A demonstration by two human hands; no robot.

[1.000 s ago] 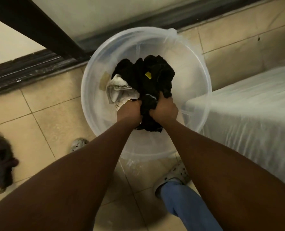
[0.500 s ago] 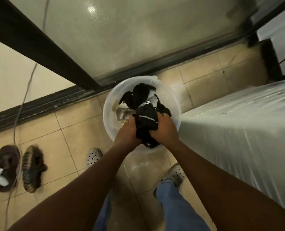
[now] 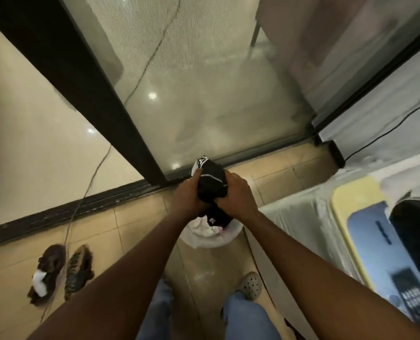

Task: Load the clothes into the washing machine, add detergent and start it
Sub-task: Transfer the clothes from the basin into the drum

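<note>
Both my hands grip one bundle of black clothes (image 3: 211, 184) with white stitching, held up in front of me. My left hand (image 3: 188, 196) holds its left side and my right hand (image 3: 238, 196) its right side. Below the bundle stands the clear plastic basin (image 3: 204, 241) on the floor, mostly hidden by my arms, with white cloth (image 3: 210, 229) still in it. At the right edge is the washing machine (image 3: 366, 244), wrapped in clear plastic, with a yellow rim, a blue top panel and a dark drum opening (image 3: 417, 231).
A dark-framed glass sliding door (image 3: 204, 82) runs across the back. A pair of brown shoes (image 3: 61, 271) lies on the tan tiles at the left beside a thin cable (image 3: 91, 177). My feet in grey clogs (image 3: 249, 285) stand below the basin.
I have stood up and lifted the black bundle out of the basin with both hands. The basin now looks small and far below, and the washing machine's top has come into view at the right.
</note>
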